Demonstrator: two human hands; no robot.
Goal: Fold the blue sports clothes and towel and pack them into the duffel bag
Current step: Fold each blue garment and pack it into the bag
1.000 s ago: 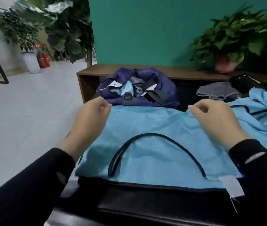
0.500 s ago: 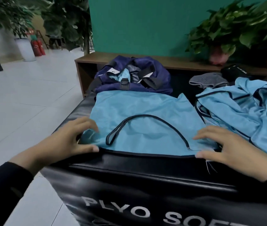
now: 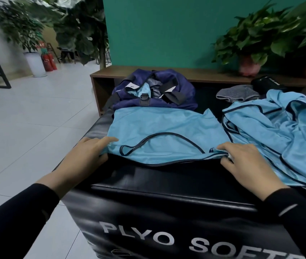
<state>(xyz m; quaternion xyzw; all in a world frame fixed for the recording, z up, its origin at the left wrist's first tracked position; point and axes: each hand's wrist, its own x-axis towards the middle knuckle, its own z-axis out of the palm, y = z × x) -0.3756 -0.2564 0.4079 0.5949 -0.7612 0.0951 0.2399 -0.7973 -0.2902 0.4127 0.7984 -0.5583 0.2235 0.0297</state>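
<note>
So there's a big black padded box (image 3: 167, 212) with "PLYO SOFT" printed on the front, and everything sits on top of it. A light blue shirt (image 3: 159, 131) with dark trim is spread flat across the middle. To the right is a crumpled pile of more blue clothes (image 3: 279, 131), touching the shirt's right edge. Behind the shirt, at the far edge, sits the navy duffel bag (image 3: 155, 96), open, with something light blue poking out. A folded grey towel (image 3: 239, 94) lies near the pile's far side. The left hand (image 3: 86, 156) pinches the shirt's near left corner, and the right hand (image 3: 245, 161) grips the near right corner, fingers curled over the hem.
</note>
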